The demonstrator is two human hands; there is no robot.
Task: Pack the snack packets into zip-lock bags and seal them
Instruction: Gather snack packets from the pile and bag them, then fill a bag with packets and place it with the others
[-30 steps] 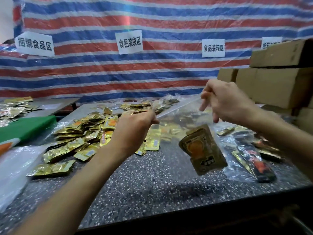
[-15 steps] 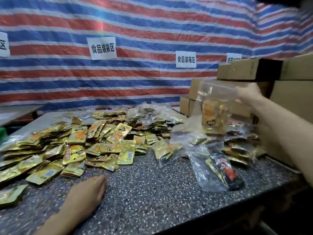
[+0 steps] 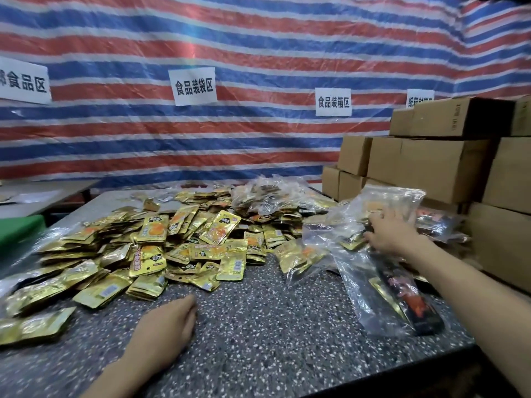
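Head view. The left hand (image 3: 169,320) rests on the speckled surface (image 3: 273,340), just short of the loose snack packets (image 3: 172,242). Its grip is relaxed, with fingers loosely curled and holding nothing, probably ready to take the next packets. The right hand (image 3: 390,234) lies with spread fingers on a filled zip-lock bag (image 3: 382,202) atop the bagged pile near the cardboard boxes (image 3: 431,165); no closed grip shows. Packed bags likely sit here to stay apart from loose stock. Blur hides the bag's seal, and the fingertips merge with the film.
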